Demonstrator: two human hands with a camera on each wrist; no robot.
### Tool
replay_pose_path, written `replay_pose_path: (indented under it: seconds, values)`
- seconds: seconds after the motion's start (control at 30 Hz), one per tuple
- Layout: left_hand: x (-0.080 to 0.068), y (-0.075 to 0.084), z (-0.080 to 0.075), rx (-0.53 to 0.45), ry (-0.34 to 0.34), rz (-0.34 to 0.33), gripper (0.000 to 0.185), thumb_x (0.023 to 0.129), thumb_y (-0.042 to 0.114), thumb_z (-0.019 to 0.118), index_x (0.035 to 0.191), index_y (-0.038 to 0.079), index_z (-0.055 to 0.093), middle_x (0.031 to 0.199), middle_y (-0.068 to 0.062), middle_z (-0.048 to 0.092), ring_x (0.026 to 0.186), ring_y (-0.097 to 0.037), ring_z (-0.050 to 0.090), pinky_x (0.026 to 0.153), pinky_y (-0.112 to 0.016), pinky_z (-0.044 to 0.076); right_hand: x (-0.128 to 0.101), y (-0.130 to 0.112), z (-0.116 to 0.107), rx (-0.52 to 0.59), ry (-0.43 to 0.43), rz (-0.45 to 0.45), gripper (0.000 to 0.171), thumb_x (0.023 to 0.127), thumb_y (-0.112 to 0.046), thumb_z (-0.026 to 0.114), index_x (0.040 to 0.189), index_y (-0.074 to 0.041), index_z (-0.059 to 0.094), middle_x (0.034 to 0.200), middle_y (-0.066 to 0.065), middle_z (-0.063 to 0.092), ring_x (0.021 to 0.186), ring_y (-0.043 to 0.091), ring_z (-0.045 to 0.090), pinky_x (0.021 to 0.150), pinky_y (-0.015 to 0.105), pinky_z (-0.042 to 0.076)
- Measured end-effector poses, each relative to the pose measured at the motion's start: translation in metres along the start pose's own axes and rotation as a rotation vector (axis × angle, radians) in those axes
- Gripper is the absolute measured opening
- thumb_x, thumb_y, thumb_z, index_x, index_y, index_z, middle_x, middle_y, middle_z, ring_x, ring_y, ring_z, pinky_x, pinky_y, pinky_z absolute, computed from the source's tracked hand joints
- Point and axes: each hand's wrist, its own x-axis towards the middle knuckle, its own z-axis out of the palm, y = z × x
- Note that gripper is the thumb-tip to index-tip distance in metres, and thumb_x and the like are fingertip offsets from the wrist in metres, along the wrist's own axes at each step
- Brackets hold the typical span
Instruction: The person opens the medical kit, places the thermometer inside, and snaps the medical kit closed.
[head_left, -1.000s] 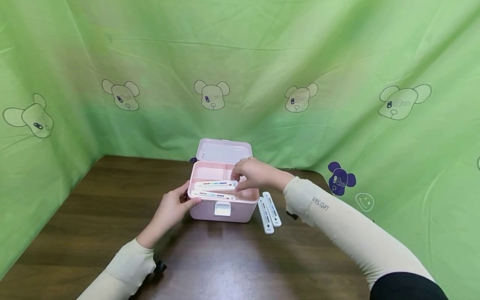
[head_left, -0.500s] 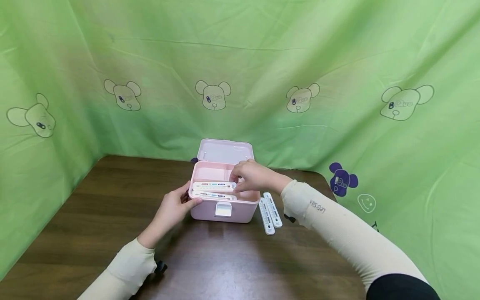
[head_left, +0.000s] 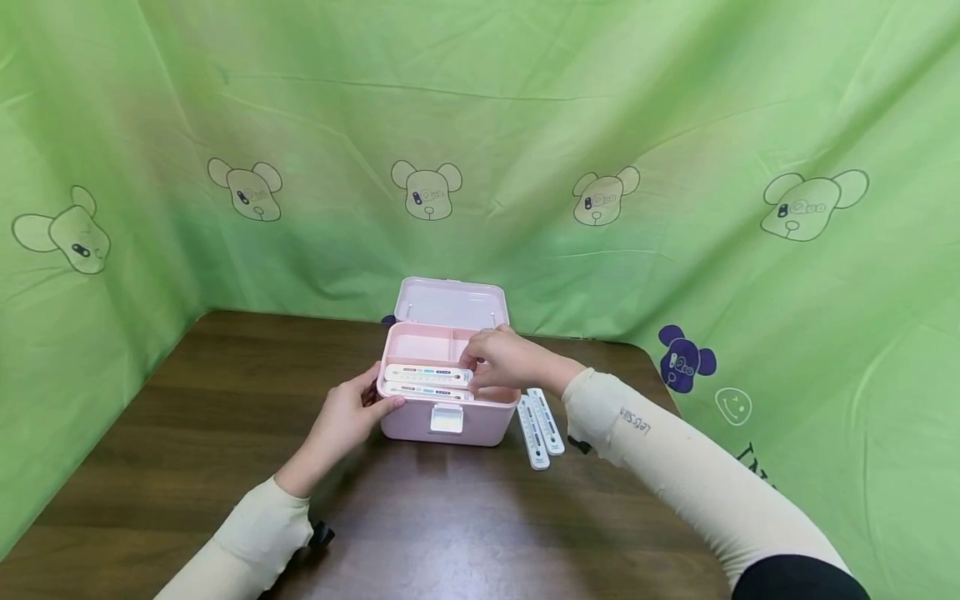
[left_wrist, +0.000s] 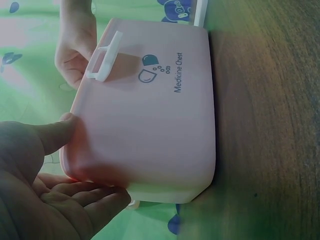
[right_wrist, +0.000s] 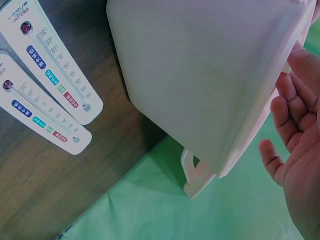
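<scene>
A pink medicine chest [head_left: 408, 423] stands with its lid [head_left: 453, 302] up, showing a compartmented inside. My left hand [head_left: 348, 421] grips its left front corner, thumb over the front rim and the other fingers against the side. In the left wrist view, the chest's front bears a capsule print and a white latch [left_wrist: 106, 57]. Over the front compartment my right hand [head_left: 510, 358] pinches the right end of a white strip thermometer [head_left: 423, 377]. Another thermometer [head_left: 427, 392] lies just in front of it, along the chest's front wall.
Two more strip thermometers lie side by side on the brown table [head_left: 450, 517], right of the chest: a nearer thermometer [right_wrist: 52, 60] and a farther thermometer [right_wrist: 40, 107]. A green printed curtain [head_left: 525, 100] hangs behind the table and at both sides.
The thermometer in my right hand has come down slightly and sits more level, closer to the one in front. My left hand stays on the chest's corner.
</scene>
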Motion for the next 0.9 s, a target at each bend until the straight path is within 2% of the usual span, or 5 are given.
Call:
replay_pose_path:
  seconds: [0.57, 0.9]
  values:
    - [0.001, -0.002, 0.001, 0.011, 0.003, -0.01, 0.079, 0.091, 0.033, 0.08, 0.153, 0.0, 0.044, 0.14, -0.018, 0.062, 0.117, -0.025, 0.068, 0.091, -0.039, 0.06, -0.003, 0.0, 0.003, -0.094, -0.002, -0.004, 0.026, 0.086, -0.028, 0.083, 0.109, -0.017, 0.077, 0.105, -0.007, 0.071, 0.102, 0.013, 0.061, 0.09, 0.037, 0.036]
    - [0.001, -0.002, 0.001, 0.006, 0.0, -0.002, 0.077, 0.091, 0.031, 0.08, 0.153, 0.001, 0.045, 0.136, -0.017, 0.066, 0.114, -0.024, 0.068, 0.09, -0.039, 0.06, -0.008, -0.005, 0.013, -0.219, 0.063, 0.004, 0.024, 0.086, -0.023, 0.076, 0.11, -0.019, 0.077, 0.102, -0.007, 0.07, 0.102, 0.015, 0.06, 0.091, 0.041, 0.036]
